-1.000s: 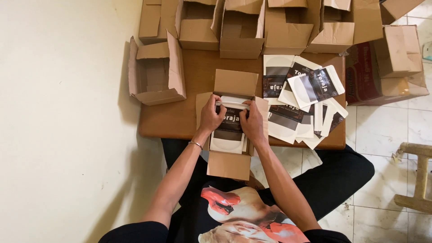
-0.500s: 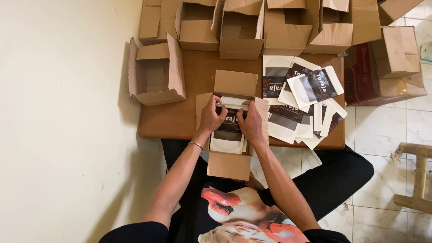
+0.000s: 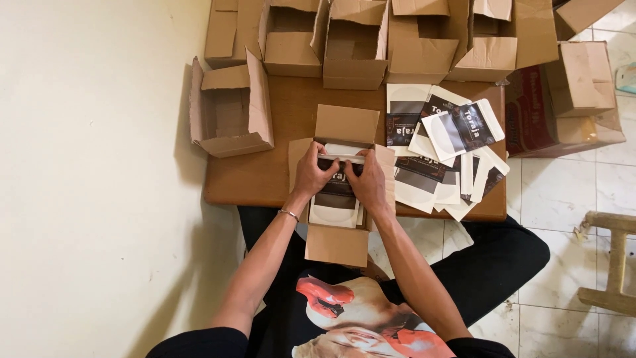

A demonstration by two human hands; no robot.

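Note:
An open cardboard box [image 3: 344, 126] sits at the near edge of a low wooden table [image 3: 291, 119], its flaps spread out. Inside it lies a stack of flat white and black pouches [image 3: 334, 209]. My left hand [image 3: 311, 174] and my right hand [image 3: 368, 182] both grip the far end of that stack, fingers curled over its top edge inside the box. A thin bracelet circles my left wrist.
A loose pile of the same pouches [image 3: 444, 142] lies right of the box on the table. Several empty open cardboard boxes [image 3: 232, 109] crowd the table's far and left sides. A larger brown box [image 3: 563, 99] and a wooden stool [image 3: 613, 262] stand on the tiled floor at right.
Both hands have shifted slightly toward the far end of the pouch stack and pressed it lower into the box. The rest is unchanged.

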